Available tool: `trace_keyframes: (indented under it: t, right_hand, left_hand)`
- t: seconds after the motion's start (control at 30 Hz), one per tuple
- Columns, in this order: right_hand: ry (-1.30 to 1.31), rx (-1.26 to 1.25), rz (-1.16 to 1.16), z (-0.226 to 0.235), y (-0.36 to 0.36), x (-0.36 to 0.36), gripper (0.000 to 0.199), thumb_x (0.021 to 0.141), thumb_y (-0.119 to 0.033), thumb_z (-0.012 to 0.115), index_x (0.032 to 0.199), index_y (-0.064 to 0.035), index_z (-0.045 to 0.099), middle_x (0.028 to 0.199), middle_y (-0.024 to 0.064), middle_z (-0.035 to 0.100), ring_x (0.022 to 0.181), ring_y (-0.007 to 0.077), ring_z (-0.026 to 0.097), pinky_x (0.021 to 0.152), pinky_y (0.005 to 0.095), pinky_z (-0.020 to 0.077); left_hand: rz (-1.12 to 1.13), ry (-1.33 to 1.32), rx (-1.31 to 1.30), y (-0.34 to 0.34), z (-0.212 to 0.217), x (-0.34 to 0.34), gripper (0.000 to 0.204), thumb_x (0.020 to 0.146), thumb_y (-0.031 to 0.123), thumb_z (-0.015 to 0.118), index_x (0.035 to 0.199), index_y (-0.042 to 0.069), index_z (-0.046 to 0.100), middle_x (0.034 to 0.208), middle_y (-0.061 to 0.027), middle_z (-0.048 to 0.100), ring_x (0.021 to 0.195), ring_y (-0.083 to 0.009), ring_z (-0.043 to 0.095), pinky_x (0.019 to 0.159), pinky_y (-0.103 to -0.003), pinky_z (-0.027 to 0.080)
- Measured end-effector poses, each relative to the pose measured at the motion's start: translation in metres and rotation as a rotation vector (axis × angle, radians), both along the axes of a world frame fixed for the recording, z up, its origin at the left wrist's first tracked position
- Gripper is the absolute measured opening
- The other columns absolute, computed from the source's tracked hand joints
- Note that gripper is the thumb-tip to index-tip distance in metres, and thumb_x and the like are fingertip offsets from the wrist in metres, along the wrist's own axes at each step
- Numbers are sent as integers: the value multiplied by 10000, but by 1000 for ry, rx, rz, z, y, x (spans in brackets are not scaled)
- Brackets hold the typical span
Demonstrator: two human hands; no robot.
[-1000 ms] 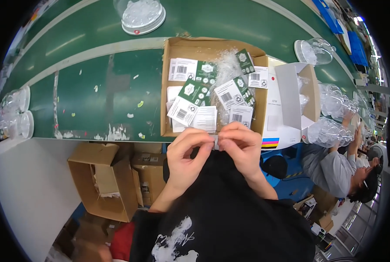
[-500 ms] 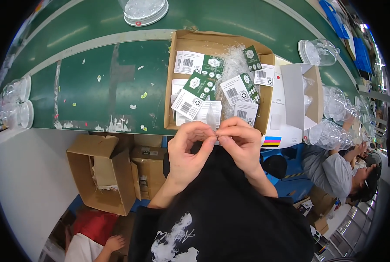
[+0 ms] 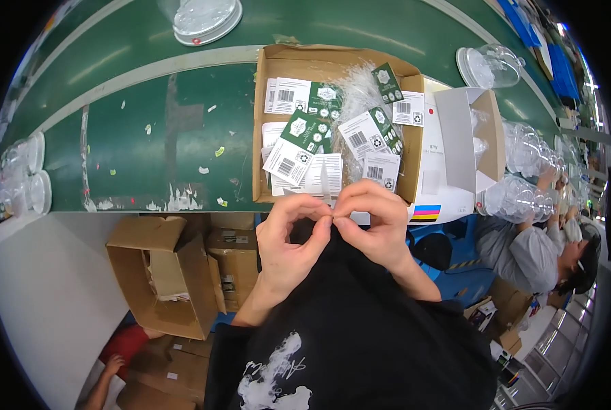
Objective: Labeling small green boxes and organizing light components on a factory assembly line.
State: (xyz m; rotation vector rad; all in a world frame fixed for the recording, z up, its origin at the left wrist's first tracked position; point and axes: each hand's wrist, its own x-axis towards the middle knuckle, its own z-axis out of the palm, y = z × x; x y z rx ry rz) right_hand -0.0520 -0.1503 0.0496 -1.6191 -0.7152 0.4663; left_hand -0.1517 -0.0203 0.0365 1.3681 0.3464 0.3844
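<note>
Just in front of the box's near edge, my left hand [image 3: 290, 240] and my right hand [image 3: 372, 222] meet fingertip to fingertip. Thumb and forefinger of each are pinched together. From between them a thin, pointed, translucent plastic strip [image 3: 324, 183] stands up; its lower end is hidden by my fingers. Behind it is a shallow cardboard box [image 3: 299, 65] with several green-and-white folded cards [image 3: 304, 134] printed with barcodes. A loose pile of clear plastic strands [image 3: 358, 96] lies among the cards.
Right of the box are a white carton [image 3: 459, 137] and clear domed containers [image 3: 517, 147]. Another clear container [image 3: 206, 19] stands at the back, and more stack at far left [image 3: 35, 171]. Open cardboard boxes [image 3: 158, 277] sit below the green table [image 3: 141, 150]. A co-worker [image 3: 524, 253] works at right.
My hands stay pinched together and have shifted slightly, with the fingertips closer. The view has moved a little. The person in red at lower left has shifted left.
</note>
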Motion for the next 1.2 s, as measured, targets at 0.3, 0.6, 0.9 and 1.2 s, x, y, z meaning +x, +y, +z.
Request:
trace_keyframes:
  t: [0.3,0.6,0.9,1.2]
  right_hand:
    - [-32,27,90,7,21,5,135,720,29,694,848,1,663,878,106,653,757,191,640,673,282,513]
    - [-497,-113,200,43,68,41,186,668,33,720,838,-36,685,880,74,664,749,233,648,641,308,526]
    - [-85,68,324,64,185,109,45,798,-3,645,839,15,635,785,60,666,706,105,648,620,238,523]
    - [-300,263,126,31,335,210,137,840,-106,651,857,29,660,801,44,674,750,103,640,705,250,518]
  left_hand:
    - [21,54,-105,22,3,-4,260,795,-103,656,1018,-30,544,925,-95,644,853,-130,634,792,-241,506]
    - [-182,-64,317,90,16,20,267,789,-94,639,1038,-36,558,921,-81,637,815,-131,636,780,-267,520]
    - [6,-92,476,173,41,62,705,698,39,773,1310,15,424,1283,-110,445,1118,-212,533,917,-351,481]
    - [218,-91,687,307,42,155,343,846,9,626,1180,-1,548,932,-131,678,844,-170,654,714,-272,494]
